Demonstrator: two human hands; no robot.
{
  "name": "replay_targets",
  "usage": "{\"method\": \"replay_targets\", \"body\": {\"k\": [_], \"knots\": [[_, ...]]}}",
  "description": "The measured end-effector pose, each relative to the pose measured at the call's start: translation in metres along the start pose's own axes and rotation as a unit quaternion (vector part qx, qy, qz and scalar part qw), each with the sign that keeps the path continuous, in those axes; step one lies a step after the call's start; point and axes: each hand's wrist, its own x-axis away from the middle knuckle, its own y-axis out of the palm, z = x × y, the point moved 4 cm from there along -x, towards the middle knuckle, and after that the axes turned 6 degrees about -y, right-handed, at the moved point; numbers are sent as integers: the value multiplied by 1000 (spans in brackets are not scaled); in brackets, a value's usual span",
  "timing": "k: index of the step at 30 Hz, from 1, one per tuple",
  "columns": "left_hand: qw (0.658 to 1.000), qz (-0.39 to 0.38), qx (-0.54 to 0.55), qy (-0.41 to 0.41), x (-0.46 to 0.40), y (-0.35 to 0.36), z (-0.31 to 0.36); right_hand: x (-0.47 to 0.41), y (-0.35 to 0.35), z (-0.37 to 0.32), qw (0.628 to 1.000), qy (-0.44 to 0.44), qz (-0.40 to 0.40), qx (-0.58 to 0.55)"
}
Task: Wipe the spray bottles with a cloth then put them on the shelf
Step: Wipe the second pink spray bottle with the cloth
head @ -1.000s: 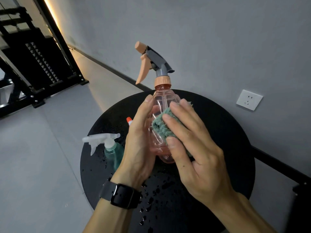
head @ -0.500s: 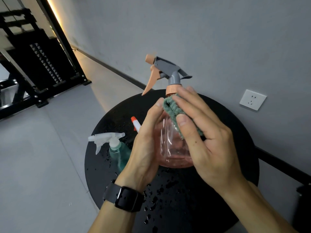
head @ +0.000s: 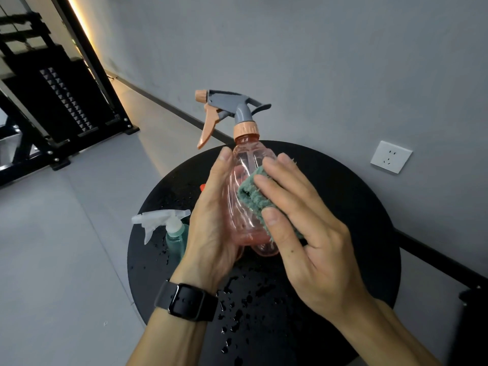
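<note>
The left hand [head: 211, 228] is gripping the pink bottle [head: 248, 207] above the table [head: 343, 207]; the right hand [head: 303, 233], at 3 o'clock, is pressing the cloth [head: 253, 196] with straight fingers. Bottle seems light, wet, slippery; better holding its waist.

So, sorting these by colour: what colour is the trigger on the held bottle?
Orange-peach trigger under a grey spray head; head view shows it.

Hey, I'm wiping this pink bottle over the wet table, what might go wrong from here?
The left hand holds the pink bottle while the right hand presses the cloth against it; a hard rub might slip it loose. It hangs above the green bottle, which a drop might knock over. Droplets on the table could re-wet it if set down.
</note>
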Motion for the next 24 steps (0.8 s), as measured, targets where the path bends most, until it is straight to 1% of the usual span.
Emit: {"method": "replay_targets", "body": {"k": [5,9,12,14,17,21,24], "knots": [[993,15,-117,-11,2,-1,-6,-5,-2,2,1000,4,3,20],[983,1,-185,-12,6,4,-12,-12,-7,5,999,23,22,16],[984,3,-176,-15,5,5,-11,-15,-10,8,999,40,33,9],[987,9,-158,-16,7,5,-10,-15,-8,8,999,47,28,3],[991,-3,-136,-9,7,3,-10,-12,-5,8,998,53,19,-9],[995,-6,-95,-5,6,-1,-5,-6,2,5,999,35,8,-8],[998,12,-64,-3,3,-2,-2,0,4,4,1000,21,-2,-2]]}}
